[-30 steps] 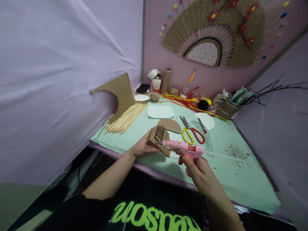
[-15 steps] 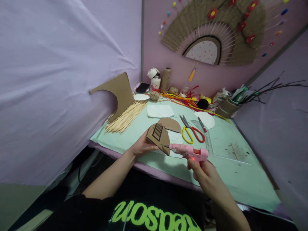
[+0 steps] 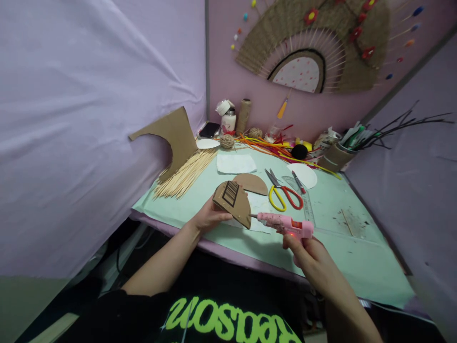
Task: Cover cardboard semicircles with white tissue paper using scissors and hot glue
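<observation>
Glue gun (image 3: pixel 285 224) gripped in right hand (image 3: pixel 307 252), long axis pointing left toward cardboard half-disc (image 3: pixel 236 206) gripped by left hand (image 3: pixel 210 216); nozzle (image 3: pixel 254 216) at edge nearest right hand, contact unclear.

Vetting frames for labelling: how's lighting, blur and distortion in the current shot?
Head view: light looks soft and muted, the left cloth wall bright, the space below the table near black; head view: fine detail on the pink glue gun is soft, its red light glowing; head view: apparent wide-angle skew; clear ruler looks faint.
</observation>
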Demonstrator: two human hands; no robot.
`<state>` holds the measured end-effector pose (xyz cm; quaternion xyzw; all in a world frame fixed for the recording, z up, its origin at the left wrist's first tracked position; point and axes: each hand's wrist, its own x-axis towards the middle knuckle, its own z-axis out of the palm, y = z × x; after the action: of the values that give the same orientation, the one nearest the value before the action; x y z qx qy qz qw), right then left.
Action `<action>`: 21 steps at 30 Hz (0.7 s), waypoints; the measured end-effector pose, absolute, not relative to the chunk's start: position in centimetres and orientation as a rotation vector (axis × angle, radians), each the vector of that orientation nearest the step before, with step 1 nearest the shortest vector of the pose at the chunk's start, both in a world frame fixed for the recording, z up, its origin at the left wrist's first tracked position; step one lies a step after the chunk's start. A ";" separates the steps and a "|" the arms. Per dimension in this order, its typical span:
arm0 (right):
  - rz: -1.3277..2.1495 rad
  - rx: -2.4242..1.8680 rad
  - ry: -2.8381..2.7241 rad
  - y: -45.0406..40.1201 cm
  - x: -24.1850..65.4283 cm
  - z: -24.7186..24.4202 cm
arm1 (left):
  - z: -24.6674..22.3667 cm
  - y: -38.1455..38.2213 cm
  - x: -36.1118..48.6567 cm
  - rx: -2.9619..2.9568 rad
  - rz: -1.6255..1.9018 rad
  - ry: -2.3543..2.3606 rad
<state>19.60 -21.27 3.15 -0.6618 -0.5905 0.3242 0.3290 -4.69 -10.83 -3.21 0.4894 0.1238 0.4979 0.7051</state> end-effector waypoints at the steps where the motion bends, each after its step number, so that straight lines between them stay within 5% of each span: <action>1: 0.867 -1.729 -1.535 -21.1 19.7 3.1 | -3.2 -10.8 -4.7 1.092 1.095 0.274; 21: 0.872 -1.673 -1.562 -19.7 17.7 3.8 | -3.2 -10.8 -4.8 1.148 1.003 0.255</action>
<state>17.75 -19.67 3.78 -0.6426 -0.5999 0.3349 0.3392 -4.81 -10.81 -3.16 0.5187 0.1151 0.4532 0.7158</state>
